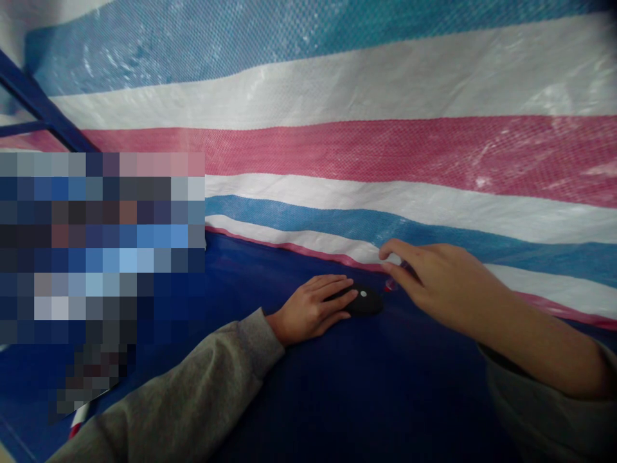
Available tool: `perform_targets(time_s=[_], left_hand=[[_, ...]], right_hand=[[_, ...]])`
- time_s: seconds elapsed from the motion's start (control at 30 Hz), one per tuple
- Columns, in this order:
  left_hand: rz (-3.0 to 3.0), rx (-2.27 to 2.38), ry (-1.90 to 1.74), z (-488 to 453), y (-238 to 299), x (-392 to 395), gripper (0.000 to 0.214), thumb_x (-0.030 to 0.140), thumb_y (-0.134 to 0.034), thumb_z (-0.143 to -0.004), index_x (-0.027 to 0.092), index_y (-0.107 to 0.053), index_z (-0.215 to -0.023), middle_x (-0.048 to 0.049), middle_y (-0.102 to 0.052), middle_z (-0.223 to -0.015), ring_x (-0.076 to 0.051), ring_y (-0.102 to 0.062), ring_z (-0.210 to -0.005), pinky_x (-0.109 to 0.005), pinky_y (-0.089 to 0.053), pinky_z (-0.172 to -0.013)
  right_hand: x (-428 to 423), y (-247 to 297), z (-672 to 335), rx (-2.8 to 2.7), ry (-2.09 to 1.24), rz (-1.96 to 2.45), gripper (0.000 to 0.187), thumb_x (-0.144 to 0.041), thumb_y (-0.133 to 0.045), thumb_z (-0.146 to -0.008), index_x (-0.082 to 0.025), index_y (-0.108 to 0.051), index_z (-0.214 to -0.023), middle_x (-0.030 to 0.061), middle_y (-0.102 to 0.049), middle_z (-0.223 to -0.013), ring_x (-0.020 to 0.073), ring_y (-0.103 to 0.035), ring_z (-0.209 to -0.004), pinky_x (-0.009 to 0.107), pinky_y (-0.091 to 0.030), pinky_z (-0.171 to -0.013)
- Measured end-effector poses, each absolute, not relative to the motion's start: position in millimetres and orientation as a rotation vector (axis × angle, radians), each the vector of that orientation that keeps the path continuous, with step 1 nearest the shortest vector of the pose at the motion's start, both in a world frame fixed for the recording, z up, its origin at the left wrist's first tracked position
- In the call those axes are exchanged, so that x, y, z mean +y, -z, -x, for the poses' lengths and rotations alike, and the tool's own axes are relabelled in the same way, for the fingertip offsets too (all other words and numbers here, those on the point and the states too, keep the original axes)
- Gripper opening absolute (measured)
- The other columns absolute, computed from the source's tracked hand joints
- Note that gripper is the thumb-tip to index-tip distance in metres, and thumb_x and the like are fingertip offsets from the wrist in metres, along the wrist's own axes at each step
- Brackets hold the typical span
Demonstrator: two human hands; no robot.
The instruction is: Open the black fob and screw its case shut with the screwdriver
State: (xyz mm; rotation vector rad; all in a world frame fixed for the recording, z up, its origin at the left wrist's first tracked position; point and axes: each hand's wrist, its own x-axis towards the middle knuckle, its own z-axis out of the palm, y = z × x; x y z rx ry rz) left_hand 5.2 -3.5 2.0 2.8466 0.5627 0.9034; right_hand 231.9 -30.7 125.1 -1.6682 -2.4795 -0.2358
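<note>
A black computer mouse (365, 302), oval with a round white spot, lies on the dark blue surface. My left hand (313, 305) rests over its left part, with the fingers around it, and hides that part. Just right of the mouse, my right hand (429, 273) is raised with thumb and index finger curved towards each other. It holds a slim tool (389, 283) with a clear and red end pointing down at the mouse's right side. Most of this tool is hidden by the hand, so its exact kind cannot be made out.
The dark blue surface (337, 392) extends under both arms. Behind it hangs a striped woven plastic sheet (337, 151). A dark blue frame bar (53, 109) slants at the upper left. Pixelation covers the left side, with a dark shape reaching towards the lower left.
</note>
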Motion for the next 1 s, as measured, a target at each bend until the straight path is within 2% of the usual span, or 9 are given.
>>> perform_targets(time_s=[0.13, 0.27, 0.33, 0.47, 0.63, 0.8, 0.93, 1.0], left_hand=[[-2.844, 0.576, -0.9, -5.3, -2.3, -3.5, 0.04, 0.035, -0.049, -0.098, 0.018, -0.052, -0.134, -0.0116, -0.057, -0.136, -0.024, -0.051, -0.13, -0.044, -0.047, -0.106], [-2.841, 0.573, -0.892, -5.4, -1.7, -3.5, 0.04, 0.035, -0.049, -0.098, 0.018, -0.052, -0.134, -0.0114, -0.057, -0.136, -0.024, -0.051, -0.129, -0.044, -0.047, -0.106], [-2.838, 0.572, -0.899, -5.4, -1.2, -3.5, 0.04, 0.035, -0.05, -0.098, 0.017, -0.052, -0.134, -0.0112, -0.057, -0.136, -0.024, -0.051, -0.13, -0.044, -0.047, -0.106], [-2.835, 0.575, -0.903, -5.2, -0.4, -3.3, 0.041, 0.034, -0.05, -0.097, 0.018, -0.051, -0.135, -0.0114, -0.056, -0.137, -0.024, -0.05, -0.131, -0.044, -0.047, -0.106], [-2.843, 0.57, -0.896, -5.1, 0.5, -2.2, 0.042, 0.034, -0.051, -0.097, 0.018, -0.05, -0.135, -0.011, -0.056, -0.137, -0.024, -0.05, -0.13, -0.044, -0.047, -0.107], [-2.838, 0.569, -0.909, -5.3, 0.1, -2.4, 0.042, 0.034, -0.051, -0.097, 0.018, -0.05, -0.136, -0.0116, -0.056, -0.137, -0.024, -0.05, -0.13, -0.045, -0.047, -0.106], [-2.835, 0.564, -0.912, -5.5, -0.6, -2.8, 0.042, 0.034, -0.05, -0.097, 0.018, -0.05, -0.136, -0.0124, -0.056, -0.136, -0.025, -0.051, -0.13, -0.045, -0.048, -0.105], [-2.84, 0.564, -0.909, -5.5, -0.5, -2.8, 0.041, 0.034, -0.051, -0.097, 0.018, -0.051, -0.135, -0.0122, -0.056, -0.136, -0.025, -0.051, -0.13, -0.044, -0.048, -0.105]], right_hand=[[-32.2, -126.8, -230.6, -2.473, 0.212, 1.778, 0.038, -0.045, -0.034, -0.096, -0.022, -0.064, -0.1, 0.006, -0.07, -0.068, 0.0268, -0.067, -0.064, 0.035, -0.041, -0.06], [-33.7, -128.7, -229.4, -2.47, 0.126, 1.692, 0.03, -0.028, -0.035, -0.094, -0.021, -0.061, -0.106, 0.0079, -0.073, -0.087, 0.026, -0.069, -0.078, 0.035, -0.044, -0.068], [-33.1, -128.7, -229.2, -2.477, 0.12, 1.671, 0.03, -0.024, -0.035, -0.093, -0.021, -0.061, -0.107, 0.0077, -0.073, -0.088, 0.0259, -0.069, -0.079, 0.035, -0.044, -0.068], [-32.0, -128.7, -228.4, -2.46, 0.154, 1.784, 0.035, -0.039, -0.033, -0.097, -0.022, -0.063, -0.1, 0.0062, -0.071, -0.07, 0.0269, -0.068, -0.066, 0.035, -0.042, -0.062], [-33.6, -129.8, -227.7, -2.462, 0.122, 1.663, 0.027, -0.026, -0.038, -0.093, -0.021, -0.061, -0.105, 0.0076, -0.074, -0.09, 0.025, -0.069, -0.079, 0.034, -0.043, -0.067], [-34.0, -130.0, -226.9, -2.473, 0.191, 1.768, 0.037, -0.04, -0.032, -0.097, -0.02, -0.063, -0.102, 0.0069, -0.071, -0.07, 0.0257, -0.067, -0.065, 0.034, -0.041, -0.061], [-34.5, -129.8, -226.9, -2.466, 0.148, 1.677, 0.031, -0.03, -0.035, -0.095, -0.021, -0.063, -0.105, 0.0084, -0.074, -0.089, 0.0252, -0.069, -0.081, 0.034, -0.044, -0.068], [-34.4, -129.4, -227.0, -2.466, 0.166, 1.687, 0.032, -0.031, -0.035, -0.095, -0.021, -0.064, -0.106, 0.0078, -0.074, -0.084, 0.0251, -0.07, -0.077, 0.034, -0.044, -0.067]])
